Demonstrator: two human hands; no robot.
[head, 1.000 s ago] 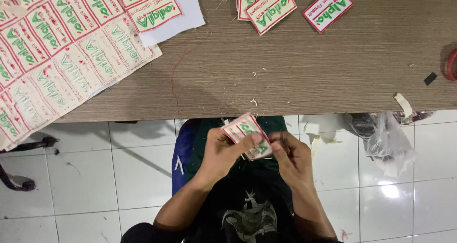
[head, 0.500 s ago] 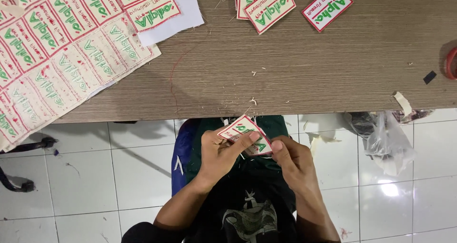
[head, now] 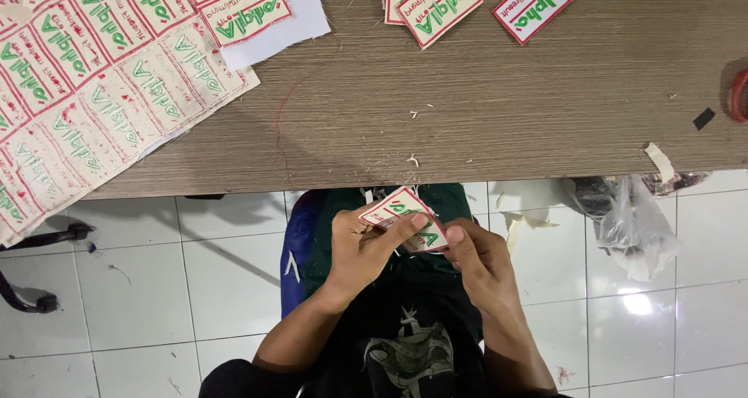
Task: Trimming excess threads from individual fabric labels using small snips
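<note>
Both hands pinch one embroidered patch (head: 405,219) just off the worktop's (head: 483,109) near edge, over the lap: left hand (head: 366,246) closed on it, thumb across, right hand (head: 479,258) gripping its lower corner. Uncut patch sheet (head: 86,94) at the far-left corner.

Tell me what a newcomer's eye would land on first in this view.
First, the two hands just below the table edge: the left hand and right hand pinch a small embroidered patch between them, red-bordered with green lettering. Next, the big uncut sheet of matching patches spread over the wooden table at upper left. A few cut patches lie at the top edge.
</note>
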